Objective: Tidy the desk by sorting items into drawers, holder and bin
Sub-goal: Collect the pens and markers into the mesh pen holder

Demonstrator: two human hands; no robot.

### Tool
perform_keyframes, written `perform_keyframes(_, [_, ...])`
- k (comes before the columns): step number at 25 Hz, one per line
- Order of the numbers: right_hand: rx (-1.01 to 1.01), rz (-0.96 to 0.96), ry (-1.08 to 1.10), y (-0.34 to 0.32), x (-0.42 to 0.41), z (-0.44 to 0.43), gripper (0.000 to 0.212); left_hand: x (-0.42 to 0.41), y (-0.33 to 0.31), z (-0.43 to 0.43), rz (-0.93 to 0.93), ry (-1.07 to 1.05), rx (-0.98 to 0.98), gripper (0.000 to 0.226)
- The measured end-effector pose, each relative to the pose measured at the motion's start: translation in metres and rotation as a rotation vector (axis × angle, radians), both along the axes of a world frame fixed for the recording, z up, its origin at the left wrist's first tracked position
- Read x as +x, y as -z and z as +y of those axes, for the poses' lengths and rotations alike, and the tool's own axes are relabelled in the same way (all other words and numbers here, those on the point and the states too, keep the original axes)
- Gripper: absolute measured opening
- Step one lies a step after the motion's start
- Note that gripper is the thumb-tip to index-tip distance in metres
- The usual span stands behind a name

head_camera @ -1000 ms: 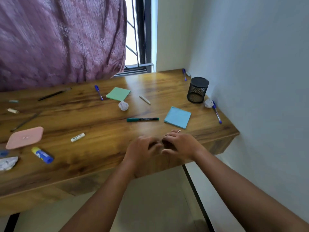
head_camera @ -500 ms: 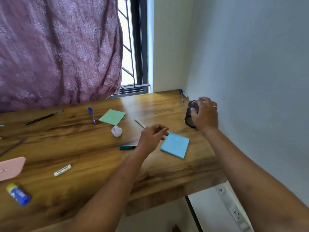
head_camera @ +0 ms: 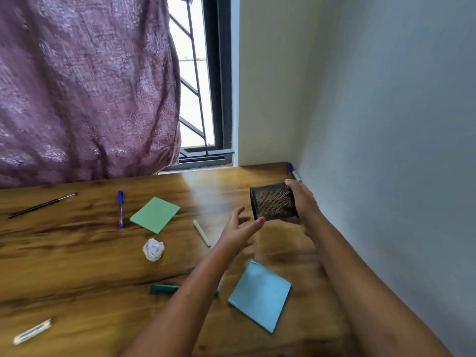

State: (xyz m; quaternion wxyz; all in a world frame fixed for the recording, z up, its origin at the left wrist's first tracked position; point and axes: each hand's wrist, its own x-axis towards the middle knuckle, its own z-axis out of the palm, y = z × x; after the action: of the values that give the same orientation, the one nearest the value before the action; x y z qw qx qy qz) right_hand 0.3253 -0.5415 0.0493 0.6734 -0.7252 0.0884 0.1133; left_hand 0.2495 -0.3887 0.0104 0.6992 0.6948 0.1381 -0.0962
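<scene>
The right hand [head_camera: 305,202] grips the black mesh holder [head_camera: 273,200] from its right side, fingers curled round it. The holder is tilted over, its dark rim turned left, above the far right part of the counter [head_camera: 77,266] close to the wall. The left hand [head_camera: 238,231] is open with its fingers spread, just below and left of the holder; one fingertip [head_camera: 262,219] reaches the holder's lower left corner.

Behind the holder, a pen [head_camera: 293,171] lies in the counter's corner against the wall. Left of the holder lie a white stick [head_camera: 201,233], a green pad [head_camera: 155,214], a blue pen [head_camera: 120,207] and, farthest off, a thin brush [head_camera: 42,204]. A crumpled paper [head_camera: 153,249] sits below and left of it. Nearer the person than the holder lie a blue pad [head_camera: 260,296] and a green marker [head_camera: 163,289], partly hidden by the left forearm. A white labelled stick [head_camera: 32,331] lies well apart at the near left.
</scene>
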Motion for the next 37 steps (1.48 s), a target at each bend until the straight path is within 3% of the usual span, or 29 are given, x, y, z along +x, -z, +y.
perform_keyframes(2, [0.361, 0.273, -0.082, 0.011, -0.001, 0.014, 0.032, 0.005, 0.000, 0.001, -0.104, -0.086, 0.014, 0.094])
perform_keyframes(4, [0.365, 0.381, -0.111, 0.027, 0.001, 0.025, 0.038, 0.011, -0.001, 0.003, -0.200, -0.215, 0.099, 0.108])
perform_keyframes(7, [0.026, 0.238, -0.099, 0.043, 0.018, 0.032, 0.027, 0.025, -0.004, 0.006, -0.257, -0.247, 0.181, 0.105])
perform_keyframes(11, [-0.526, -0.075, -0.111, 0.044, 0.053, 0.014, 0.018, 0.051, -0.003, 0.011, -0.283, -0.109, 0.453, 0.110])
perform_keyframes(14, [-0.905, -0.190, -0.118, 0.046, 0.089, -0.003, 0.034, 0.068, -0.002, 0.012, -0.309, 0.010, 0.578, 0.109])
perform_keyframes(17, [-1.119, -0.197, -0.166, 0.059, 0.121, -0.006, 0.040, 0.083, 0.004, 0.014, -0.303, 0.083, 0.596, 0.109])
perform_keyframes(22, [-1.339, -0.269, -0.152, 0.065, 0.128, 0.001, 0.024, 0.092, 0.007, 0.022, -0.247, 0.171, 0.504, 0.116])
perform_keyframes(25, [-1.235, -0.244, -0.038, 0.062, 0.130, 0.003, 0.024, 0.080, 0.006, 0.047, -0.149, 0.216, 0.613, 0.102])
perform_keyframes(27, [-1.075, -0.193, 0.037, 0.055, 0.131, 0.007, 0.023, 0.071, 0.002, 0.072, -0.076, 0.016, 0.792, 0.062])
perform_keyframes(29, [-0.826, -0.166, 0.081, 0.042, 0.127, 0.015, 0.035, 0.062, -0.001, 0.098, 0.023, -0.172, 0.966, 0.030])
perform_keyframes(32, [-0.469, -0.240, 0.062, 0.019, 0.111, 0.027, 0.041, 0.047, 0.004, 0.113, 0.243, -0.095, 1.073, 0.040])
perform_keyframes(34, [-0.400, -0.312, 0.055, 0.004, 0.098, 0.032, 0.031, 0.038, 0.014, 0.109, 0.315, -0.058, 1.099, 0.048])
perform_keyframes(37, [-0.328, -0.391, 0.028, -0.013, 0.078, 0.032, 0.025, 0.039, 0.019, 0.106, 0.334, -0.082, 1.148, 0.041])
